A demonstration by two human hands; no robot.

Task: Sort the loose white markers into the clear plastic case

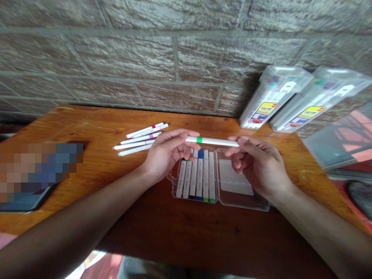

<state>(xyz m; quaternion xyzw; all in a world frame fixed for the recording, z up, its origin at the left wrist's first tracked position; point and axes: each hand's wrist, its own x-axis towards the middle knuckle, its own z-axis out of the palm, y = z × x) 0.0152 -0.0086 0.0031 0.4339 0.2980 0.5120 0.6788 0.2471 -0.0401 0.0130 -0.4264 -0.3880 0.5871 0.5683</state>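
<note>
A white marker [215, 142] with a green band is held level between my two hands. My left hand [170, 149] pinches its left end, and my right hand [257, 159] pinches the right end between thumb and fingers. Below the hands lies an open clear plastic case [244, 202]. Several white markers [199, 178] stand side by side in its left half, with black, blue and green ends showing. In the right half is a white label or card [235, 176]. My left fingers hide the case's upper left part.
Several loose white markers [136, 146] lie on the wooden table [133, 224], left of my left hand. Two clear marker boxes [260, 100] with yellow labels lean on the brick wall [145, 50] at the back right. A dark-edged, pixelated object [31, 201] lies at the left.
</note>
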